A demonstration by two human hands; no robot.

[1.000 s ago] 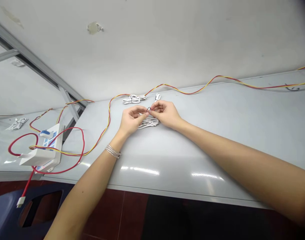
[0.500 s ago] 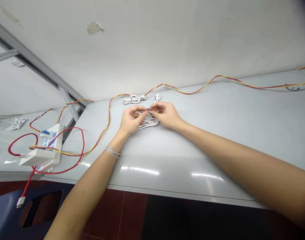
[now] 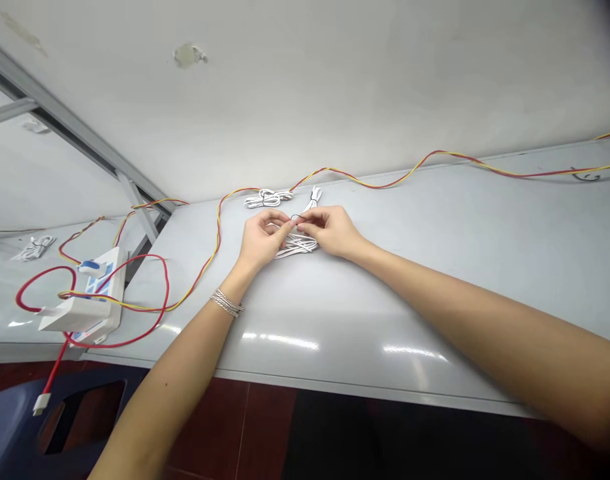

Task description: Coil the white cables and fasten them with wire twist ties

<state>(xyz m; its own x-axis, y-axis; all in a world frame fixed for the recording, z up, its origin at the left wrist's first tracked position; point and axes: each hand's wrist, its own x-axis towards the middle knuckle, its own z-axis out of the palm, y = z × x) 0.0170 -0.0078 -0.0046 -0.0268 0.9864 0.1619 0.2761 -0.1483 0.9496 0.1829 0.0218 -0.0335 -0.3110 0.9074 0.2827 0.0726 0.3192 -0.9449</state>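
Pinching black wire loop [image 3: 297,217], L hand [image 3: 262,240], R hand [image 3: 332,231] grips clamped, over white cable coil [image 3: 297,245].

My left hand [image 3: 263,240] and right hand [image 3: 333,231] come together in front of me, the fingers [image 3: 287,224] of each pinched almost tip to tip, my left forearm [image 3: 172,360] and right forearm [image 3: 485,327] angling in from either side.
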